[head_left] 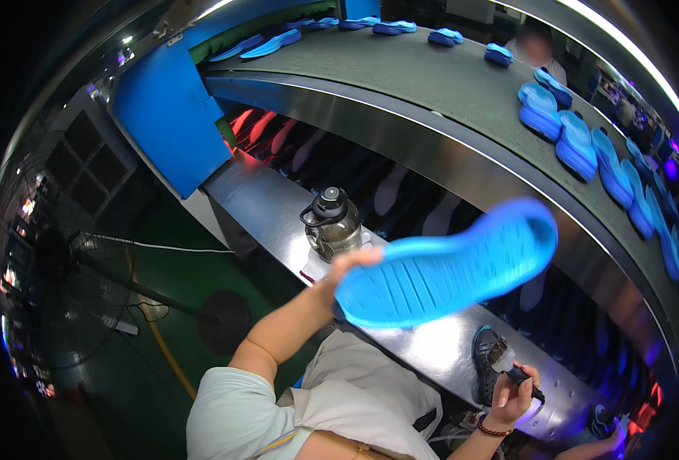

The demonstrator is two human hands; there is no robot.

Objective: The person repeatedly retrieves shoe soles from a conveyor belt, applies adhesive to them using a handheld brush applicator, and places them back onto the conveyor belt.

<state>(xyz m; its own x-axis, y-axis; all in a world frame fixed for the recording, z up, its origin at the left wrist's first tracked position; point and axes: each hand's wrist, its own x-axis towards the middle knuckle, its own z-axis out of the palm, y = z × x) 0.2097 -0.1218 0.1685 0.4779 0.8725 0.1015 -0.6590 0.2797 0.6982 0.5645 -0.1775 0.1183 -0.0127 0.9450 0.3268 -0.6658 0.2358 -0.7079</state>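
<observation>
— Factory line all around: a curved conveyor belt (447, 77) sweeping past, steel table (278, 207) below it. What's in hand?

— One blue shoe sole (447, 264), held up tread-side to the camera, left hand (347, 268) clamped on its heel end. Right hand (512, 391) closed around a small dark-handled tool (519, 376), low by the table edge.

— Looks like a trimming or inspection step; next the tool must meet the sole's edge squarely.

— Count: one sole in hand, roughly fifteen blue ones riding the belt, one dark water jug (332, 222).
</observation>
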